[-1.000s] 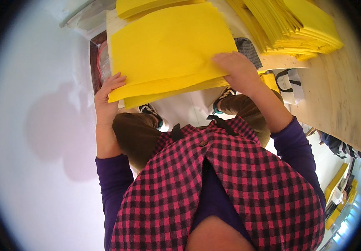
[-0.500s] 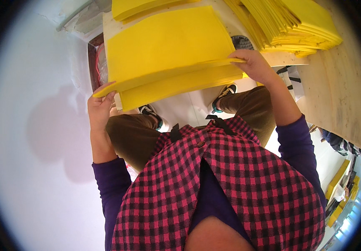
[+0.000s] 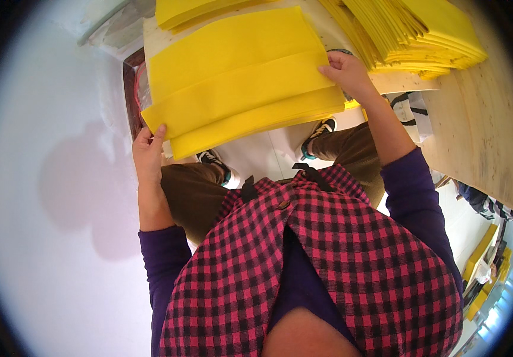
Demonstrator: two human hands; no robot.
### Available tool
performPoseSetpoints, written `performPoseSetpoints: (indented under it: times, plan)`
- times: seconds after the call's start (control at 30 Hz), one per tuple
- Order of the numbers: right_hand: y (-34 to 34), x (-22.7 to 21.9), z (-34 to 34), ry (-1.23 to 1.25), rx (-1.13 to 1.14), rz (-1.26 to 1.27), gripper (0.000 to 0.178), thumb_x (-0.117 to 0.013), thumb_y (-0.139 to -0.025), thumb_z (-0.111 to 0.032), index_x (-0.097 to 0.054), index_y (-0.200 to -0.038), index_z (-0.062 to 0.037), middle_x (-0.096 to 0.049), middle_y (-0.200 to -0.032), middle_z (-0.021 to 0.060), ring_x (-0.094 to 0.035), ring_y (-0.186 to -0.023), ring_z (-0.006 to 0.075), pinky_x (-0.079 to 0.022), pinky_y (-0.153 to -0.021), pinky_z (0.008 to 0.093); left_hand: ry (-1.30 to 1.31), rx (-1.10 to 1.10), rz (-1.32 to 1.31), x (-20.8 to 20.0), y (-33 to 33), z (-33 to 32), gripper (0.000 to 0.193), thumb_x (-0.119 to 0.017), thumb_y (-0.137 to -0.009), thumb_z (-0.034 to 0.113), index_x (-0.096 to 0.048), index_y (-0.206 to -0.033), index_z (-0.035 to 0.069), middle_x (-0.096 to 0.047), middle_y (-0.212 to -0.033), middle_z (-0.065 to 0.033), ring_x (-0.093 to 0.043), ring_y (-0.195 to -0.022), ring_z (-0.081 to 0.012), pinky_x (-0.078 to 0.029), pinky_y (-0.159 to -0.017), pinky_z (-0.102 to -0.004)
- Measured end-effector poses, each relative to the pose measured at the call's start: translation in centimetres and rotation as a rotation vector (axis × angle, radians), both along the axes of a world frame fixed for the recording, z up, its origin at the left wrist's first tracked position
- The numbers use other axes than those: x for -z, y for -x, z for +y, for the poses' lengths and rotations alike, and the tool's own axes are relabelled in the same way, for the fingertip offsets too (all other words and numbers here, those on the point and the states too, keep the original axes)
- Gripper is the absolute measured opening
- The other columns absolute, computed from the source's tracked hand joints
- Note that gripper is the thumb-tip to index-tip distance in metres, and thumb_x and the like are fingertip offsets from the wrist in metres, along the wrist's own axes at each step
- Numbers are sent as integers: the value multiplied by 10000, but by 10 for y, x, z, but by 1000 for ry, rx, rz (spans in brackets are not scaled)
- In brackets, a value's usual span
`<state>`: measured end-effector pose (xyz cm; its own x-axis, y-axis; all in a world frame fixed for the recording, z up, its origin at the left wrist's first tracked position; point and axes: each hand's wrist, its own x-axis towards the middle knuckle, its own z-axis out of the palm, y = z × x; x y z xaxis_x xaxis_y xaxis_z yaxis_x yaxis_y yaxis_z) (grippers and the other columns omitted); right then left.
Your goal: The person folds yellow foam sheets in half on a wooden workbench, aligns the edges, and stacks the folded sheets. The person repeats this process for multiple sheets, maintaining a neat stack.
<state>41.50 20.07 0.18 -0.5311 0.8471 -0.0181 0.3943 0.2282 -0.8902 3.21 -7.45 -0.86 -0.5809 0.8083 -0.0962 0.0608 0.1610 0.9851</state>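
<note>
A wide yellow fabric-like sheet [image 3: 238, 59] lies over a stack of similar yellow sheets [image 3: 256, 123], with its near part folded back away from me. The stack's near edges show below the fold. My left hand [image 3: 148, 153] is closed on the sheet's near left corner, thumb on top. At the right edge, my right hand [image 3: 350, 74] pinches the folded part between thumb and fingers, which partly hide behind the sheet. Both arms reach forward, past my knees.
At the upper right, a fanned pile of yellow sheets [image 3: 411, 35] rests on a wooden board [image 3: 476, 119]. More yellow sheets [image 3: 203, 11] lie beyond the stack. A white wall [image 3: 48, 178] stands close on my left. My shoes [image 3: 319, 135] show below the stack.
The sheet's near part was held up as a raised strip; now it lies flatter across the stack. My right hand has moved away from me, and my left hand has shifted slightly right.
</note>
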Motion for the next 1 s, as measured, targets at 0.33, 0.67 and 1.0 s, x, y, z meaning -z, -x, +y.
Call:
performPoseSetpoints:
  times: [0.33, 0.67, 1.0]
  plan:
    - [14, -24, -33, -685, 165, -271, 503, -656, -838, -299, -539, -1263, -55, -604, -1191, 161, -560, -1118, 312, -432, -964, 390, 158, -108, 144, 0, -9, 7, 206, -674, -877, 164, -657, -925, -35, -579, -843, -4, -511, -781, -89, -413, -721, -243]
    - [73, -15, -114, -679, -374, -473, 702, -508, -911, -450, -312, -1449, -45, -280, -1523, 141, -218, -1426, 274, -174, -1158, 434, 215, -151, 160, 0, -11, 9, 170, -696, -855, 155, -645, -884, -4, -555, -794, 21, -470, -712, -72, -396, -659, -231]
    - [15, -16, -94, -702, -71, -454, 563, -564, -906, -323, -436, -1358, -14, -402, -1427, 185, -348, -1340, 317, -255, -1114, 428, 125, -201, 136, 7, -9, 7, 230, -694, -848, 144, -576, -1004, 22, -531, -778, 18, -475, -705, -85, -400, -647, -236]
